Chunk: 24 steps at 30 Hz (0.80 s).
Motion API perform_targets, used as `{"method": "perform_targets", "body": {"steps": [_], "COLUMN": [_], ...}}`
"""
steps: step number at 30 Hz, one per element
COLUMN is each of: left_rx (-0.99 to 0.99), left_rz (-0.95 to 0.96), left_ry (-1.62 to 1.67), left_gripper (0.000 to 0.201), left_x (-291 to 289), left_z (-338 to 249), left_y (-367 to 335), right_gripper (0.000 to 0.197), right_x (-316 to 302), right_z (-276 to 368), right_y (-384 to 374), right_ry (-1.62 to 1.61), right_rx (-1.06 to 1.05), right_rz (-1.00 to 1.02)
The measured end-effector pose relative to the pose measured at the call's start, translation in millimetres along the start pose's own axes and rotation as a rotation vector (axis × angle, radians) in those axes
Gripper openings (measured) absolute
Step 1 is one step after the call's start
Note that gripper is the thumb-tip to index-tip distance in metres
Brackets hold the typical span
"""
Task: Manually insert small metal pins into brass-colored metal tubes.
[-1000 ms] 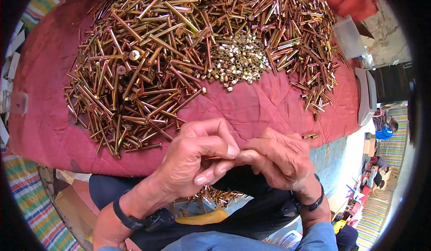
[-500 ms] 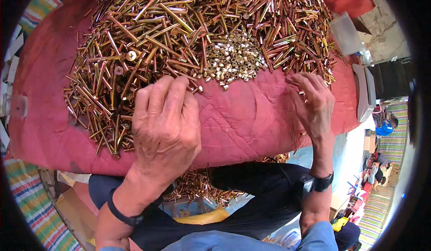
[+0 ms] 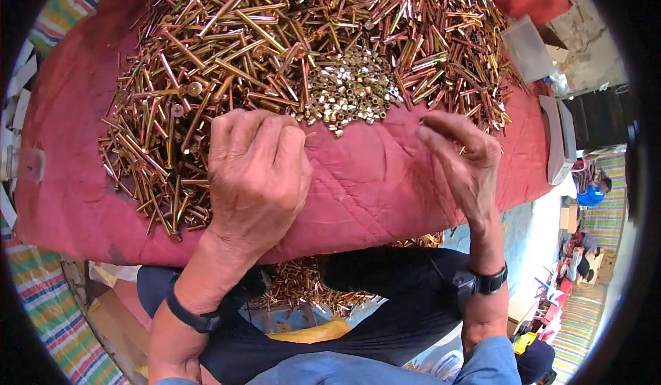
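My left hand (image 3: 258, 172) is closed, back upward, at the front edge of a big heap of golden screws (image 3: 234, 48). A thin golden tip, seemingly a screw's end, pokes out beside its fingers; the rest is hidden by the hand. To the right, my right hand (image 3: 465, 154) hovers over the red padded surface with thumb and forefinger apart and nothing visible between them. Between the hands, slightly farther off, lies a small pile of shiny metal nuts (image 3: 354, 96), ringed on its far side by the screws. Some screw heads show cross slots.
The red padded surface (image 3: 372, 192) spans my lap's far side. A clear plastic box (image 3: 529, 49) and a grey-white device (image 3: 559, 141) stand at its right edge, a clear cup (image 3: 29, 164) at its left. More screws (image 3: 310, 289) lie below, between my legs. People sit far right.
My right hand has moved left toward the nuts, its thumb and forefinger now apart. The left hand has shifted slightly; the bright nut that showed by its fingertips is out of sight.
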State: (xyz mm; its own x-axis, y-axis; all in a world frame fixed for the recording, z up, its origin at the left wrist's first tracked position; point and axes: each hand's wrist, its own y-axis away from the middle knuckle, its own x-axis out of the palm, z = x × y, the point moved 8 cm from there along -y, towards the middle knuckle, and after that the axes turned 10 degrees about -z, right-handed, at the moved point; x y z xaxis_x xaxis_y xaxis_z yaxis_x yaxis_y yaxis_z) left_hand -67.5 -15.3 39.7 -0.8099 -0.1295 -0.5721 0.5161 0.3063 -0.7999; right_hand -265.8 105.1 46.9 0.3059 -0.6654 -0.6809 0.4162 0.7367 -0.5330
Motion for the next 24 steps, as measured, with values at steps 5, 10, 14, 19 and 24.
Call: {"method": "perform_targets", "body": {"steps": [5,10,14,19,24], "left_rx": [-0.502,-1.123,-1.142,-1.000,-1.169], "left_rz": [0.048,0.316,0.422,0.428,0.397], "left_ry": [0.758,1.230,1.170,1.129,1.209], "left_gripper": [0.011,0.009,0.007,0.010,0.010], "left_x": [3.1,22.2,22.0,19.4,20.6], "left_z": [7.0,-6.7,-12.3,-12.9,-10.4], "left_y": [4.4,31.2,38.6,35.5,41.2], "right_gripper": [0.019,0.023,0.025,0.035,0.033], "right_x": [8.9,9.3,15.0,13.4,15.3], "right_z": [22.6,45.6,55.6,70.8,62.3], "right_y": [8.7,12.7,15.3,19.0,21.3], "right_ry": [-0.350,-0.402,-0.377,-0.253,-0.329], "right_rx": [0.321,0.130,0.051,-0.158,0.053], "right_rz": [0.181,0.212,0.258,0.291,0.236]}}
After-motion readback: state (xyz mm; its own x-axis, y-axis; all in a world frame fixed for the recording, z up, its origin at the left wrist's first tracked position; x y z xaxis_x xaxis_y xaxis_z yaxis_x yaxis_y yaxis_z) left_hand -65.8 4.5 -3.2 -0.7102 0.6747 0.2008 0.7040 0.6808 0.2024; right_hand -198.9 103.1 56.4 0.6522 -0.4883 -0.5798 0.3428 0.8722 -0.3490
